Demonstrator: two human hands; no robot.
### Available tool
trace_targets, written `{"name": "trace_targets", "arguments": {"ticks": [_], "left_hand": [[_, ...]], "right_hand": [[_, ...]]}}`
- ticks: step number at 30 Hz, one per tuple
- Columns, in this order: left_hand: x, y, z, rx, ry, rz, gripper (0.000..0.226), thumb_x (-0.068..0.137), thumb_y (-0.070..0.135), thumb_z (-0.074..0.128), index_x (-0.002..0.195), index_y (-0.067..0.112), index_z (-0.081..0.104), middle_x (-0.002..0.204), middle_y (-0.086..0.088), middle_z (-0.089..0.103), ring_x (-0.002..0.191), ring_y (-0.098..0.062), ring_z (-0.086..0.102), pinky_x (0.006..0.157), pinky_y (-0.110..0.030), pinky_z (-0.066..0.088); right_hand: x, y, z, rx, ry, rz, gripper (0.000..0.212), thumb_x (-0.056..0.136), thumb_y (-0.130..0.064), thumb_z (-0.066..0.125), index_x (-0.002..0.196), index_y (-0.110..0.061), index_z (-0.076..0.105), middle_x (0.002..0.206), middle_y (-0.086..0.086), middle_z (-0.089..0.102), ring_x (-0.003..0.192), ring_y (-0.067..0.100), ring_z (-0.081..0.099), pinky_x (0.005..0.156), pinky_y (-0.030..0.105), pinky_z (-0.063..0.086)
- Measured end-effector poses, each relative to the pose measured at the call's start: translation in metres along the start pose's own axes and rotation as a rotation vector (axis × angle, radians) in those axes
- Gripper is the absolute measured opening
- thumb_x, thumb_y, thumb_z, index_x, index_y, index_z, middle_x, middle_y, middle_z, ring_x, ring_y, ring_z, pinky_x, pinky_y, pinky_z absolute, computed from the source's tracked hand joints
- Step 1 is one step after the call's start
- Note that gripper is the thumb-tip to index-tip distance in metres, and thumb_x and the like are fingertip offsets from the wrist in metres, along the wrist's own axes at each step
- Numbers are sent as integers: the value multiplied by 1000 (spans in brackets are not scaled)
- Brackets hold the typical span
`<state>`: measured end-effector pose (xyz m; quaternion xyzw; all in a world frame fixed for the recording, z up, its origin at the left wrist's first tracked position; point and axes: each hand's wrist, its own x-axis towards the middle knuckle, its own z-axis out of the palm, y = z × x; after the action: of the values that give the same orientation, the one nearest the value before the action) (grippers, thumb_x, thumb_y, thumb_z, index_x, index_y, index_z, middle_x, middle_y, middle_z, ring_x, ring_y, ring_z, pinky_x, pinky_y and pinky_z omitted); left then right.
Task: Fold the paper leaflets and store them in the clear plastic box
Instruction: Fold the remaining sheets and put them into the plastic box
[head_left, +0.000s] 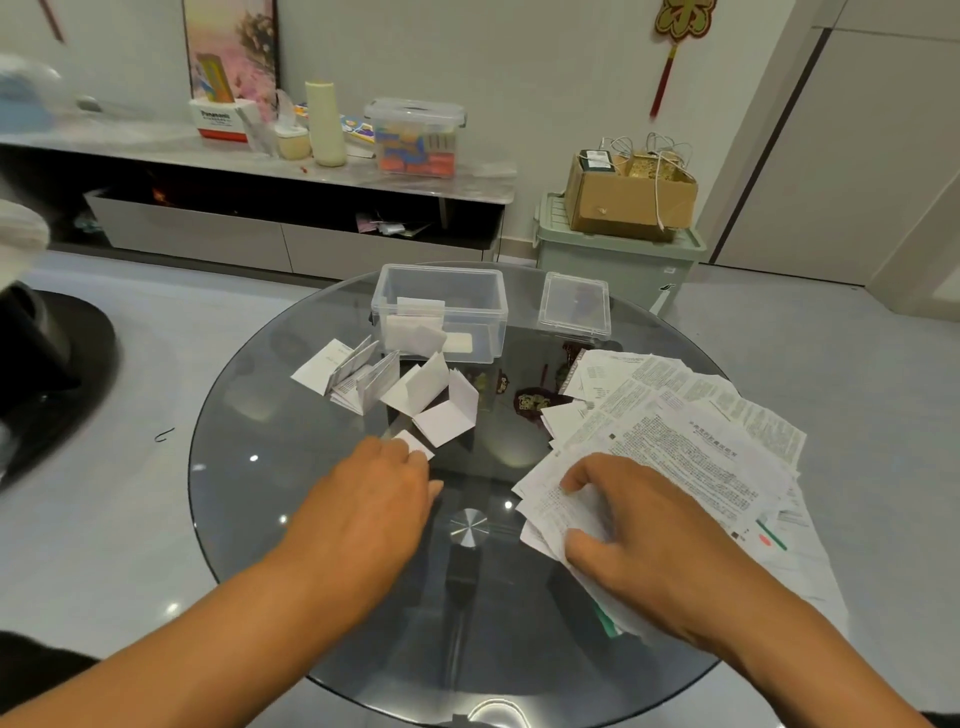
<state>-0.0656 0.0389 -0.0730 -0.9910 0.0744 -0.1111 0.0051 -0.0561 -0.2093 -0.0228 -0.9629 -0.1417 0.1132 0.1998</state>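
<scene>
A clear plastic box (441, 283) stands open at the far side of the round glass table (260, 467), with a few folded white leaflets inside. Several folded leaflets (405, 395) lie in front of it. My left hand (374, 499) reaches toward a small folded leaflet (418, 446), its fingertips on or around it; the grip is hidden. A fanned pile of printed unfolded leaflets (691, 447) covers the table's right side. My right hand (649, 540) rests on the pile's near edge, fingers curled and pinching one sheet (550, 512).
The box's clear lid (574, 306) lies to the right of the box. Beyond the table stand a green storage bin (618, 265) with a cardboard box on top and a low cabinet (291, 208) with clutter. A black chair base (47, 374) sits left.
</scene>
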Motion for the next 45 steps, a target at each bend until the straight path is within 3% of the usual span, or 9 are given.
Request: {"name": "trace_targets", "arguments": {"ticks": [5, 9, 13, 17, 23, 30, 35, 42, 45], "left_hand": [[-3, -10, 1, 171, 50, 63, 35, 96, 36, 54, 101, 8, 75, 96, -10, 72, 82, -24, 72, 66, -31, 60], [6, -20, -10, -59, -113, -63, 35, 89, 4, 59, 123, 12, 59, 125, -5, 55, 114, -27, 59, 88, -37, 55], [12, -28, -3, -37, -3, -64, 26, 86, 0, 59, 106, 17, 57, 111, 1, 48, 105, -24, 50, 79, -43, 55], [14, -12, 2, -311, 214, 151, 39, 89, 15, 73, 127, 16, 64, 121, -1, 63, 110, -24, 57, 89, -38, 55], [9, 20, -7, -735, -124, 373, 86, 78, 56, 80, 152, 42, 37, 153, 33, 31, 147, 11, 18, 118, -13, 20], [17, 35, 7, -713, -42, 363, 19, 92, 43, 69, 110, 41, 71, 99, 21, 71, 97, -7, 62, 92, -34, 47], [10, 28, 8, -745, -54, 185, 34, 85, 66, 49, 95, 39, 67, 88, 19, 66, 90, -5, 57, 84, -30, 47], [7, 45, 3, -989, -94, -52, 15, 94, 48, 64, 95, 36, 57, 81, 10, 66, 65, -6, 56, 63, -29, 49], [13, 50, 3, -879, -97, -107, 39, 89, 54, 68, 116, 49, 41, 87, 22, 65, 70, -1, 60, 60, -20, 45]], "right_hand": [[-7, -6, 0, -69, -17, -20, 66, 81, -71, 64, 135, -49, 32, 126, -29, 37, 119, 8, 45, 97, 29, 40], [-6, -18, 8, -247, 64, -103, 35, 97, -49, 47, 129, -36, 38, 128, -13, 48, 109, 17, 49, 93, 34, 44], [-3, -14, 8, -181, 92, -85, 20, 100, -41, 44, 117, -31, 50, 110, -9, 57, 92, 12, 55, 82, 34, 52], [-4, -4, 1, -66, 118, -21, 19, 100, -37, 45, 117, -37, 54, 95, -12, 62, 81, 8, 59, 74, 31, 53], [-6, 0, 2, 15, 204, -67, 12, 100, -41, 50, 91, -41, 57, 83, -15, 63, 76, 6, 60, 71, 30, 53], [-13, -4, -4, 204, -21, -205, 17, 94, -46, 64, 110, -49, 66, 101, -30, 69, 100, -5, 63, 87, 25, 53], [-12, 31, -38, 152, -230, -70, 60, 82, -40, 79, 125, -69, 48, 120, -43, 59, 112, -12, 56, 101, 25, 46], [3, 49, -26, 459, -63, 78, 29, 89, -33, 79, 114, -43, 68, 105, -24, 76, 95, 4, 74, 91, 39, 61], [11, 44, -11, 446, 31, 154, 38, 87, -35, 81, 118, -43, 61, 105, -24, 74, 90, 6, 75, 84, 34, 63]]}}
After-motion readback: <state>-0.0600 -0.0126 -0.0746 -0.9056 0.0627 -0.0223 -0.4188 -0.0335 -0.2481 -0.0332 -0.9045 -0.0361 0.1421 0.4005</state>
